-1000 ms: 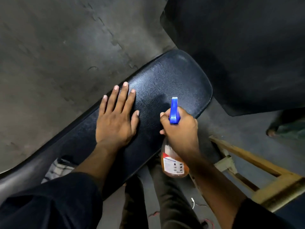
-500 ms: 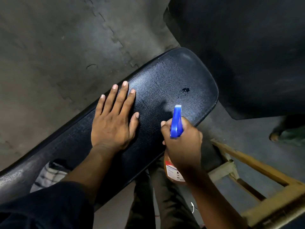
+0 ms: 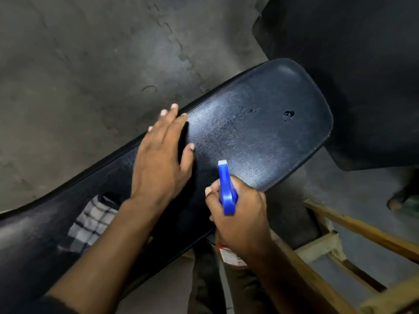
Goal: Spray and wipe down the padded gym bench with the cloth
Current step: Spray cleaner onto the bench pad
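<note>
The black padded bench [image 3: 260,132] runs diagonally from lower left to upper right. Wet spray spots show near its far end, one dark blotch and a streak of droplets. My left hand [image 3: 162,159] hovers flat over the pad's far edge, fingers together and blurred. My right hand [image 3: 240,214] grips a spray bottle [image 3: 225,189] with a blue trigger head, nozzle aimed at the pad; its orange body with a red-white label is mostly hidden under my hand. A checked cloth [image 3: 90,223] lies on the bench beneath my left forearm.
Grey interlocking floor mats [image 3: 90,64] lie beyond the bench. A large black pad [image 3: 351,64] stands at the upper right. A wooden frame [image 3: 351,245] is at the lower right, with someone's foot [image 3: 399,200] beside it. My legs are below the bench.
More droplets have appeared on the pad's far half. My left hand has lifted and shifted toward the far edge, fingers closing together. The bottle has drawn back toward me.
</note>
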Demonstrator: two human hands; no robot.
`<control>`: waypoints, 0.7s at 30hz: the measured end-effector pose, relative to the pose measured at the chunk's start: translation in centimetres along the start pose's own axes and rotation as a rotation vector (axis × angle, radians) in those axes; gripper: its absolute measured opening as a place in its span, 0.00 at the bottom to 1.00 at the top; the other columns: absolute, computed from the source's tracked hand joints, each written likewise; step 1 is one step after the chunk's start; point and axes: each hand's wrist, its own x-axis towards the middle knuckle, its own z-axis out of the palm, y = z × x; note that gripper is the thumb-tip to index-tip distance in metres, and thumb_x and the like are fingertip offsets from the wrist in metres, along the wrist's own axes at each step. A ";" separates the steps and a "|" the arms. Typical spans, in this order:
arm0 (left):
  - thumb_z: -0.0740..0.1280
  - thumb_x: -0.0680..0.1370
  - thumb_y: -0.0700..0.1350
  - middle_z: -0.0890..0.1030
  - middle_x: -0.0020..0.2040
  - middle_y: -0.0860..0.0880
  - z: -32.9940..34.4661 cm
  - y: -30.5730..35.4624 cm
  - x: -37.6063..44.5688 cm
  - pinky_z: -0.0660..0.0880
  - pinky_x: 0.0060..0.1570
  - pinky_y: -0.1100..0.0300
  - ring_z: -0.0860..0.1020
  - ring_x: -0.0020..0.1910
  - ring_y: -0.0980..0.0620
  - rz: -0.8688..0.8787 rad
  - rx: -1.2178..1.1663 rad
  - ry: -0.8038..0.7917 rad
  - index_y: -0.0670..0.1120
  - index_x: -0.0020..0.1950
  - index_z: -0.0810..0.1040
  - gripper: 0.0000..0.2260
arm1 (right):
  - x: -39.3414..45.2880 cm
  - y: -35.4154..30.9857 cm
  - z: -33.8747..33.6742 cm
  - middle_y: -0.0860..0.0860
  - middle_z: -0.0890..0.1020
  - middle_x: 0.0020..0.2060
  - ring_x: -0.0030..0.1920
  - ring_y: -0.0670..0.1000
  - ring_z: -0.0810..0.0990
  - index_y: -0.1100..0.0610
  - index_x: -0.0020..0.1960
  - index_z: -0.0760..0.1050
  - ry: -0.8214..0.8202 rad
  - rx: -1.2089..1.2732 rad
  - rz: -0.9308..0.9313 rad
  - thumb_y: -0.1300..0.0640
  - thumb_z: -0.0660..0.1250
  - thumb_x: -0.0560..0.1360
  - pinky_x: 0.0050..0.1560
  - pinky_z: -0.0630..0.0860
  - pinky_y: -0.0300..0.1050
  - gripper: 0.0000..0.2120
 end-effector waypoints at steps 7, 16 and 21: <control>0.62 0.83 0.53 0.65 0.86 0.45 -4.5 -6.4 -8.3 0.62 0.82 0.36 0.62 0.85 0.42 -0.153 0.199 0.023 0.44 0.80 0.72 0.26 | -3.7 -1.5 3.4 0.55 0.81 0.29 0.36 0.63 0.85 0.58 0.41 0.74 -0.114 -0.036 -0.051 0.46 0.70 0.80 0.49 0.81 0.56 0.17; 0.62 0.86 0.56 0.65 0.85 0.47 -4.4 -8.9 -11.8 0.59 0.83 0.38 0.62 0.86 0.44 -0.285 0.196 0.063 0.50 0.82 0.70 0.25 | -8.0 -3.1 7.1 0.51 0.79 0.28 0.34 0.58 0.78 0.59 0.41 0.75 -0.233 -0.004 -0.062 0.47 0.75 0.78 0.45 0.79 0.55 0.17; 0.64 0.86 0.54 0.67 0.85 0.48 -4.8 -10.0 -12.8 0.58 0.83 0.39 0.62 0.86 0.46 -0.305 0.123 0.074 0.50 0.82 0.71 0.24 | -8.6 -4.3 7.9 0.46 0.68 0.23 0.30 0.53 0.68 0.55 0.36 0.69 -0.266 -0.068 -0.176 0.47 0.72 0.77 0.40 0.67 0.44 0.18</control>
